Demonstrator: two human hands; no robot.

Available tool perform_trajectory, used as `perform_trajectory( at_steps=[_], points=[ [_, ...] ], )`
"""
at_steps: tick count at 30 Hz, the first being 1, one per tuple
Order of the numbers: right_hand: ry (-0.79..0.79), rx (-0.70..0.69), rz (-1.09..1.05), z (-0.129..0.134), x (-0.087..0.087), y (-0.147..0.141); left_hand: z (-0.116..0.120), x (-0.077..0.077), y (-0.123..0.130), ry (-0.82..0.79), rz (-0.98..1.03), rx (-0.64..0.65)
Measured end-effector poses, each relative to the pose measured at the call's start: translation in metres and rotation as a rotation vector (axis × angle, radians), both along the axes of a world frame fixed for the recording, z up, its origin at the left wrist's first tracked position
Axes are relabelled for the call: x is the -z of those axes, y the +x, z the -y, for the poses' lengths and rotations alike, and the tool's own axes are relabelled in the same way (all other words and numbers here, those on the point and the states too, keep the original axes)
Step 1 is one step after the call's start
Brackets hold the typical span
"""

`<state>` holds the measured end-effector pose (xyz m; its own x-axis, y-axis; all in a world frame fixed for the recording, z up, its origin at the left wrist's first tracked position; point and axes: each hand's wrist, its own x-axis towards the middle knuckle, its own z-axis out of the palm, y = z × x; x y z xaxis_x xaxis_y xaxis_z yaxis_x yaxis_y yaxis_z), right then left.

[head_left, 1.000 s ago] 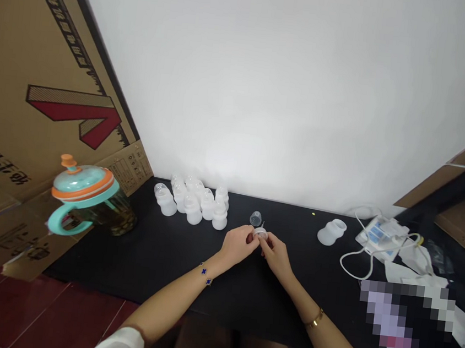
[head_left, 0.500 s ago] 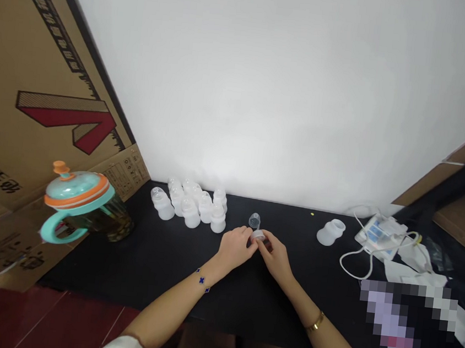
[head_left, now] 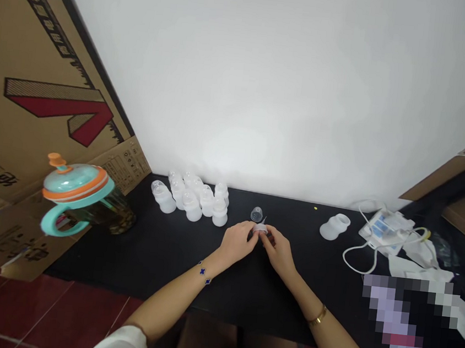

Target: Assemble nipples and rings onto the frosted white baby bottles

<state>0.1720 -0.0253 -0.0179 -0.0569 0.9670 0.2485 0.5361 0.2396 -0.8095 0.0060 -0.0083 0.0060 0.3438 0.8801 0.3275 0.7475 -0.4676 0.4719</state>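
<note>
- Both hands meet at table centre: left hand point(head_left: 237, 242) and right hand point(head_left: 280, 252), fingertips pinched together on one small white part point(head_left: 260, 229) — round, cap-like, smooth translucent plastic, held just above the black tabletop point(head_left: 166, 250).
- Part's too small to tell its long axis for sure; a thin pale tip seems to stick up from it toward 12 o'clock.
- Small clear dome cap point(head_left: 256, 214) sits on the table just beyond the hands, at 12 o'clock, near but apart from the fingers.
- Cluster of white bottles point(head_left: 191, 199) at approx 10 o'clock from the hands: frosted, squat, rounded shoulders, upright, packed touching each other near the wall.
- Single white bottle body point(head_left: 334, 227) at 2 o'clock, waisted shape, open mouth, well apart from the hands.
- Farther at 2–3 o'clock: white device point(head_left: 384, 227) w/ blue label and looping white cord point(head_left: 352, 256), plus crumpled clear plastic wrap point(head_left: 418, 257).
- Teal-and-orange lidded jug point(head_left: 82, 200) at 9 o'clock, glossy lid, teal handle, dark glassy body; stands at the table's left edge against a big brown cardboard box point(head_left: 38, 87) w/ red arrow print.
- Tabletop is matte black; wall behind is plain white.
- Nothing lies btwn the hands and the bottle cluster.
- Wrists: blue-charm bracelet point(head_left: 204, 273) on left, gold bangle point(head_left: 317, 317) on right.
</note>
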Motion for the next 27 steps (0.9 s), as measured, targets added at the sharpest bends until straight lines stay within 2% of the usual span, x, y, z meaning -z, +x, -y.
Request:
perform_trajectory(
  at_steps=[8,14,27],
  points=[
    [-0.005,0.044,0.152,0.0,0.0032,0.0005,-0.0033,0.0048,0.0002,-0.073,-0.047,-0.007],
    [-0.019,0.074,0.273,0.0026,-0.0012,-0.0007,-0.0027,0.0078,0.0013,-0.084,-0.093,-0.02],
    [-0.015,0.088,0.332,0.0045,-0.0047,-0.0013,-0.003,0.0099,0.0018,-0.077,-0.121,-0.035]
  ],
)
